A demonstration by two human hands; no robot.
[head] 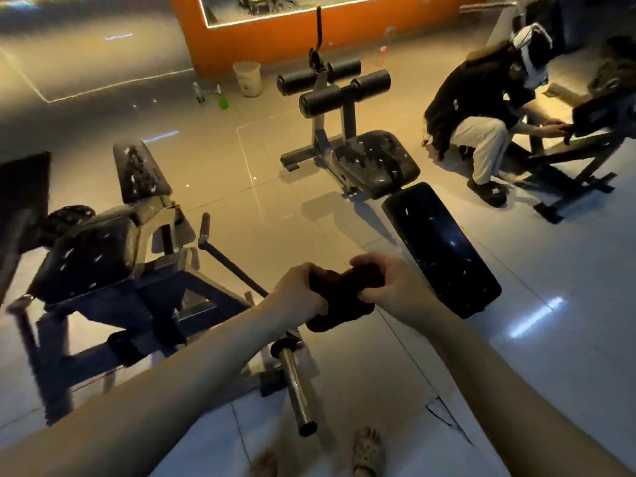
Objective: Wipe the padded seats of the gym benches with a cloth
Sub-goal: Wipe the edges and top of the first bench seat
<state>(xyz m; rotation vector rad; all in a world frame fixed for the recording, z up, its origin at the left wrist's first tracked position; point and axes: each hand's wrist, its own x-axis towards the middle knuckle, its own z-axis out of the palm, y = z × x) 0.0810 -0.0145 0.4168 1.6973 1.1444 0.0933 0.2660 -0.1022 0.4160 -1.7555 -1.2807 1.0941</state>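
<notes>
Both sets of fingers are curled tight round a dark cloth [340, 297], which is bunched between them in mid-air above the tiled floor [395, 390]; the left hand [299, 290] grips its left end, and the right hand [392, 287] grips its right end with the fingers [370, 262] folded over the top; the two hands are near each other, the cloth bridges them, and a fold of it hangs below the left fingers.

Just right of the right fingers lies the long glossy back pad [444, 249] of a sit-up bench; the right hand overlaps its near edge in the view, and the cloth is apart from it. Beyond that pad, further from the fingers, is the bench's seat pad [375, 163], worn and flecked with pale marks; past it stand the black foam rollers [334, 86].

Left of the left fingers sits another machine with a scuffed upright pad [141, 170] and a lower seat [86, 259], both well apart from the cloth; below the left fingers a steel peg [296, 383] juts toward the camera.

Far to the upper right of the fingers another person [481, 108] crouches at a third bench [568, 149]; a pale bucket [247, 77] stands well beyond the fingers, by an orange wall [275, 39].
</notes>
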